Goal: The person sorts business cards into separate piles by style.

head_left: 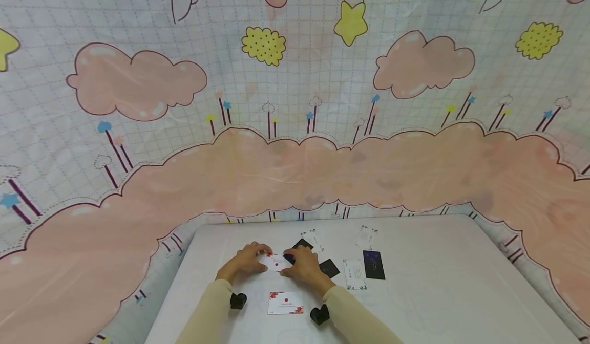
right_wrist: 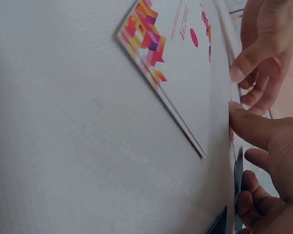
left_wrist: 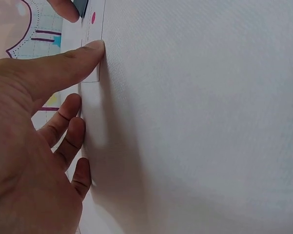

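Nearest the person, between two pale yellow sleeves, a white rectangular card with red-and-orange patterned corners and a red dot lay flat on a white-covered table. Just beyond it, a second white card with a red dot was between both hands. The left hand pinched its left end, thumb at the near edge and forefinger at the far one; the right hand pinched its right end likewise. To the right lay a white card with leafy corners, a small black card and a black card with bluish print. Another black card was partly hidden behind the right fingers; whether they touched it, I could not tell. Farther back lay two pale leafy-cornered cards, well apart, before a pink-clouded cloth backdrop.
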The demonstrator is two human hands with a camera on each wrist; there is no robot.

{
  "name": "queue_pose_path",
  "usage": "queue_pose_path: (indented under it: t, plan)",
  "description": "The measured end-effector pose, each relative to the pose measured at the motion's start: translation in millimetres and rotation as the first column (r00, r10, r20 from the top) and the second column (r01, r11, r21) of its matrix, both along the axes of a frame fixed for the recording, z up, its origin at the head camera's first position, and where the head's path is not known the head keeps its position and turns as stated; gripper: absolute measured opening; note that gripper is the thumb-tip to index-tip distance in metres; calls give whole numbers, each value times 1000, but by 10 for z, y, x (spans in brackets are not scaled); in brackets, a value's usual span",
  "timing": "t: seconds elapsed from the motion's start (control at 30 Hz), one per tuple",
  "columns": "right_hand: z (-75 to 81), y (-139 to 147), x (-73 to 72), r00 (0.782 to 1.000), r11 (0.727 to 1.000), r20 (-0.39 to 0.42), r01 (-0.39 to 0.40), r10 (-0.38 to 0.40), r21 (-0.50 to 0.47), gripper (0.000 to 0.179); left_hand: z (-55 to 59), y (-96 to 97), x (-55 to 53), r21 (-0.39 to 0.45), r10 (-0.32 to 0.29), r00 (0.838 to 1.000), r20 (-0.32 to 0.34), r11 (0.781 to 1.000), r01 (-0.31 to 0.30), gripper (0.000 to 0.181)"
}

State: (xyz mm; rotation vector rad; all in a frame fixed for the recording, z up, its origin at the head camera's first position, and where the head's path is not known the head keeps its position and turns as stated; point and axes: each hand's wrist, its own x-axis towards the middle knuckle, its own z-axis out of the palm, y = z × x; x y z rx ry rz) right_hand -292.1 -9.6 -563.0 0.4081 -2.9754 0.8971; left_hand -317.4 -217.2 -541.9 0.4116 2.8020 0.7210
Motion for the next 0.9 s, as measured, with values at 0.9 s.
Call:
queue_pose_path:
  t: [0.9]
  plan:
    - [-31, 11, -8, 998, 994, -4, -58, 58, 90, 49, -150, -91, 97, 139, -12, 996, -88, 990, 25, 48]
